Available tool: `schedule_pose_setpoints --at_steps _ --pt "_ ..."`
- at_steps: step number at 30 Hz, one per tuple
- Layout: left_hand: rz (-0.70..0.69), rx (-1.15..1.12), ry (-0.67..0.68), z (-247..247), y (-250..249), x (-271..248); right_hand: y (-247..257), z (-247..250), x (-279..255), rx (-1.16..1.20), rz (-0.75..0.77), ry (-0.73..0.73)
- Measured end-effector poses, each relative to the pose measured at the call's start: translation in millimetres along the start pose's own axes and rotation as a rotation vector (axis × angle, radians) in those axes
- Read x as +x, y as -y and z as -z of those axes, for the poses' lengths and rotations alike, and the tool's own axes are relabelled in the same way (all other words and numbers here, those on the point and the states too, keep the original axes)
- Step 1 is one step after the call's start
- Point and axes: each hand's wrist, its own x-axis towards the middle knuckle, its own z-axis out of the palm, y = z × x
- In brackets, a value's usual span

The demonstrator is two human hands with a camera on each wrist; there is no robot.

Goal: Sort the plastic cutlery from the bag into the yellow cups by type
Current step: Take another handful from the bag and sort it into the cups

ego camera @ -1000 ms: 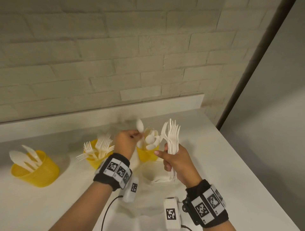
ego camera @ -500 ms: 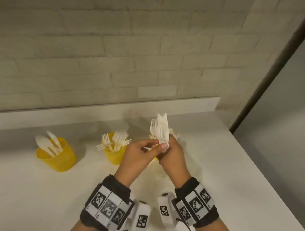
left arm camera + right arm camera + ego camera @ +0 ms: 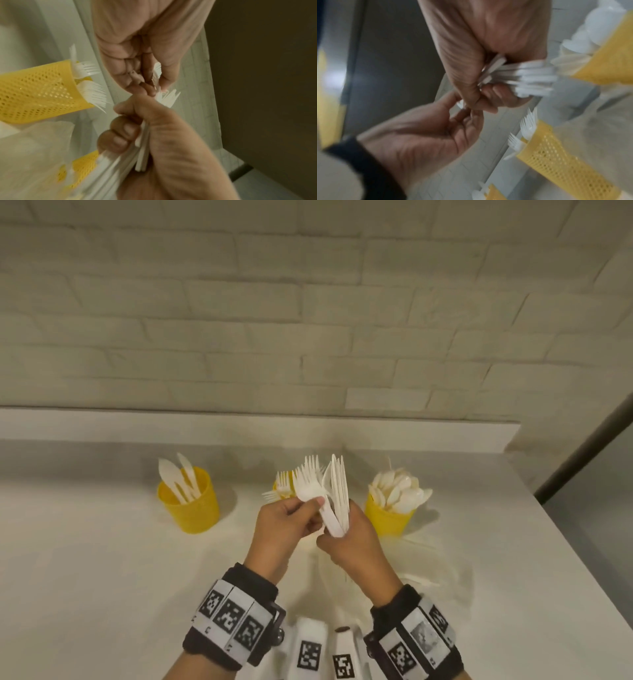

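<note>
My right hand [image 3: 337, 537] grips a fanned bundle of white plastic cutlery [image 3: 339, 494] by the handles, upright above the table. My left hand [image 3: 313, 508] pinches white forks [image 3: 306, 486] at the bundle's left side, thumb on top. Three yellow mesh cups stand behind: the knife cup [image 3: 187, 505] on the left, the fork cup [image 3: 283, 486] half hidden behind my hands, and the spoon cup [image 3: 388, 518] on the right. The left wrist view shows the fork cup [image 3: 39, 92] beside both hands. In the blurred right wrist view my fist closes round the bundle [image 3: 522, 77].
A clear plastic bag [image 3: 421, 563] lies crumpled on the white table [image 3: 102, 577] under and right of my hands. A raised ledge and a brick wall [image 3: 308, 302] run behind the cups. The table's right edge [image 3: 582, 542] drops off beside a dark post.
My left hand, which held a spoon at the spoon cup a second ago, has come back to the bundle and taken hold of forks. The right hand keeps its grip on the bundle.
</note>
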Motion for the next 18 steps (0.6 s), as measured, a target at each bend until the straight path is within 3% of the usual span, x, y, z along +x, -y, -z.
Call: schedule_pose_setpoints --at_steps 5,11,14,18 --pt "0.04 -0.161 0.022 17.9 -9.3 10.0 -7.6 -0.8 -5.4 0.167 -0.117 0.074" --pt "-0.155 -0.193 -0.108 39.5 -31.2 44.8 -19.0 19.4 -10.1 0.297 -0.218 -0.023" --pt "-0.207 -0.004 -0.165 41.2 -26.5 68.0 -20.7 32.8 -7.7 0.381 -0.234 -0.087" --pt "-0.239 0.55 -0.112 35.3 -3.8 88.4 -16.5 38.9 -4.4 0.423 -0.233 -0.118"
